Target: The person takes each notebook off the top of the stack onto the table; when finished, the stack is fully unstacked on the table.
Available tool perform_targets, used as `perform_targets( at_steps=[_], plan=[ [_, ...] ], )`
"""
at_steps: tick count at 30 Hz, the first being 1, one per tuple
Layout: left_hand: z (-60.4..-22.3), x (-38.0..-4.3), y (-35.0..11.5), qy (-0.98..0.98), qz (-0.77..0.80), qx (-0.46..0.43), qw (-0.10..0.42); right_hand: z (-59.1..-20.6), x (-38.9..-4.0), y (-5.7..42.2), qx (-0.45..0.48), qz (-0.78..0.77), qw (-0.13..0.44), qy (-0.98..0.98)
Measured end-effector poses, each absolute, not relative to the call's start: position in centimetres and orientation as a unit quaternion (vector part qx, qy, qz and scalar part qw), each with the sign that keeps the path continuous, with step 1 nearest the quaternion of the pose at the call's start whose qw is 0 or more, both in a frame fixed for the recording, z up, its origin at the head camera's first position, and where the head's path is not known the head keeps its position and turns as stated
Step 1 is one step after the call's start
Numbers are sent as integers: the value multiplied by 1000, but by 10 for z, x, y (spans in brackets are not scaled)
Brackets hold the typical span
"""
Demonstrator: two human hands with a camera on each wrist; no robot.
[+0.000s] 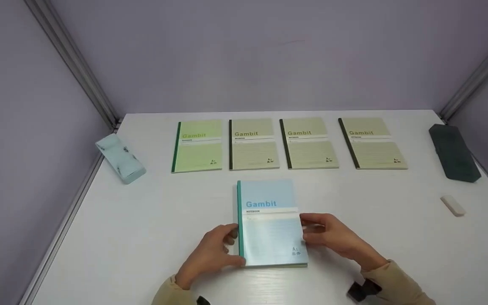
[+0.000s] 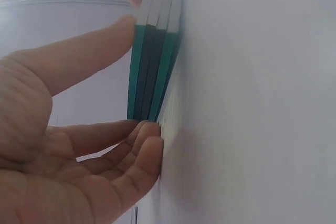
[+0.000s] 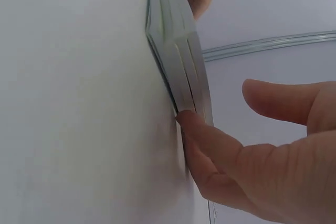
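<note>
A stack of several notebooks lies squared up at the front of the table, a light blue cover on top. Its green and dark spines show layered in the left wrist view. My left hand grips the near left corner, thumb at the near end, bent fingers against the spine side. At the opposite side, the fingers of my right hand touch the page edges low down. In the right wrist view the right thumb stands off the stack.
Behind the stack lie a green notebook and three tan notebooks in a row. A pale blue case sits at the left edge, a dark green case at the right. Closer in is a white eraser. Panels wall the table in.
</note>
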State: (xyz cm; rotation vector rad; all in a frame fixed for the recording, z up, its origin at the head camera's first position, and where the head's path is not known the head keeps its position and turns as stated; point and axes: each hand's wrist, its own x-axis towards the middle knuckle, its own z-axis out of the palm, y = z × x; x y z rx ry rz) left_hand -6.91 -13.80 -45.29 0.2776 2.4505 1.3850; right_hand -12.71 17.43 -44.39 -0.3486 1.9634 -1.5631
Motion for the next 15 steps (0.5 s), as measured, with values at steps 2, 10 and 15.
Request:
perform_targets(
  at_steps=[2,10,15],
  plan=[
    [-453,-69,-136,846,501,89,161,-445,-127,174,-150,-568,284,758],
    [-452,-71,-130,825,532,72,178,-447,-125,172,-158,-549,253,781],
    [-455,-69,-129,829,526,64,182,-448,-124,172,-154,-551,257,779]
  ],
)
